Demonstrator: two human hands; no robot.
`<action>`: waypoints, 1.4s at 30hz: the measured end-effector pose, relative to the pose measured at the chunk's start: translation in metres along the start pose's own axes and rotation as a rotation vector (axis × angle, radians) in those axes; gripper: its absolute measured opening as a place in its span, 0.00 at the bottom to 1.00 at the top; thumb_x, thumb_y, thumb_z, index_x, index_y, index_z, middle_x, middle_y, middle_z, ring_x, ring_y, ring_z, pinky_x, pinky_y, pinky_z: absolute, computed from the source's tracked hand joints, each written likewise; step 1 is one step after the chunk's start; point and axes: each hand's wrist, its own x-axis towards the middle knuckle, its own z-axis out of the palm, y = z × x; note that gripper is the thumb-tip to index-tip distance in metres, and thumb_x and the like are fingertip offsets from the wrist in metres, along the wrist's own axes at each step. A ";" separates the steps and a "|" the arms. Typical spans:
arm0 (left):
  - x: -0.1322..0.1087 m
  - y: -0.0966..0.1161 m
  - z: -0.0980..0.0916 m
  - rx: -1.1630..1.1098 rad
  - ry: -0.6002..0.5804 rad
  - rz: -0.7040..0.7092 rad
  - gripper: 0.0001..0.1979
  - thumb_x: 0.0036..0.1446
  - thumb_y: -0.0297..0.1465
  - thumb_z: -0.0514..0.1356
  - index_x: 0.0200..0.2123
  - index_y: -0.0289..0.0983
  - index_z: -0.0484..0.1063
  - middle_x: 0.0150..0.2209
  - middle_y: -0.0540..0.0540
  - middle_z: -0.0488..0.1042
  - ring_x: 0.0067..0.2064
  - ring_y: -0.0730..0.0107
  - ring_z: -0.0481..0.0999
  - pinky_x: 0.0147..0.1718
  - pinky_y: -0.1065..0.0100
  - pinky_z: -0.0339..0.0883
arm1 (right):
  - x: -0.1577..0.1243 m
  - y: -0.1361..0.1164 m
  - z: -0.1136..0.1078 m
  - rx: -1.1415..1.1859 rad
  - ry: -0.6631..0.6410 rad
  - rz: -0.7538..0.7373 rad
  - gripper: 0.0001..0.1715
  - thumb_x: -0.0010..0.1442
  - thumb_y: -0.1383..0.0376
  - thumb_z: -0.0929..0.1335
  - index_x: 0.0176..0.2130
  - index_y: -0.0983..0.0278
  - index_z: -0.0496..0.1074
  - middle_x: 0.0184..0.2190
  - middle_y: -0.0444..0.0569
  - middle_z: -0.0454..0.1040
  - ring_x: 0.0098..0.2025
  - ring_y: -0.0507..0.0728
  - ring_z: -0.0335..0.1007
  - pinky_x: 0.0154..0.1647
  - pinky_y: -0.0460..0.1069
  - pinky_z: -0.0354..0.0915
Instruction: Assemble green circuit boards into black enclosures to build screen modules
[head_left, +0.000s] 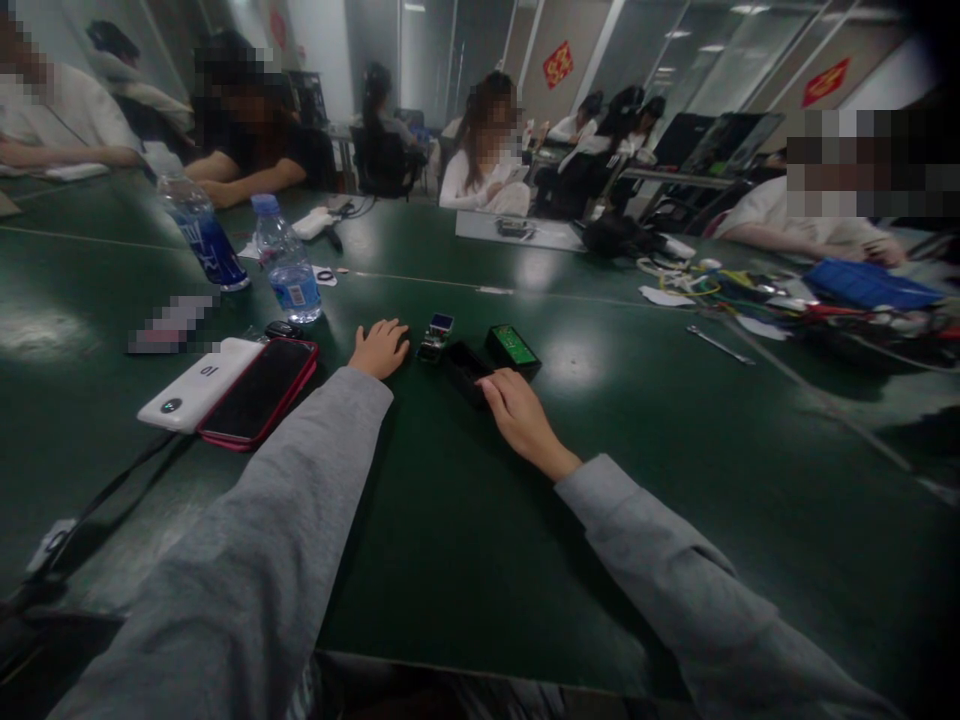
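Note:
My left hand (379,348) rests palm down on the green table (465,540), its fingers spread and nothing in them. Just right of its fingertips stands a small electronic module (436,338) with a dark little screen on top. My right hand (523,418) has its thumb and fingers closed on the near end of a black plastic case shell (463,368), which is hollow and lies open side up. Beyond that shell is a second black case part with a green circuit board (514,345) in it. The fingertips under my right hand are partly hidden.
On the left lie a red-cased phone (262,392), a white power bank (196,385) and two plastic bottles, the nearer one (289,262) half clear. A wrench (720,345) lies at right, before tangled cables (720,280) and a blue tray (874,284). Several people sit around.

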 end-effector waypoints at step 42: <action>0.003 -0.004 0.004 0.013 0.011 0.015 0.25 0.66 0.41 0.44 0.63 0.43 0.59 0.68 0.44 0.56 0.68 0.54 0.52 0.63 0.36 0.45 | -0.003 -0.008 -0.002 -0.107 -0.106 -0.076 0.21 0.68 0.52 0.60 0.51 0.62 0.67 0.47 0.54 0.69 0.50 0.61 0.65 0.50 0.58 0.66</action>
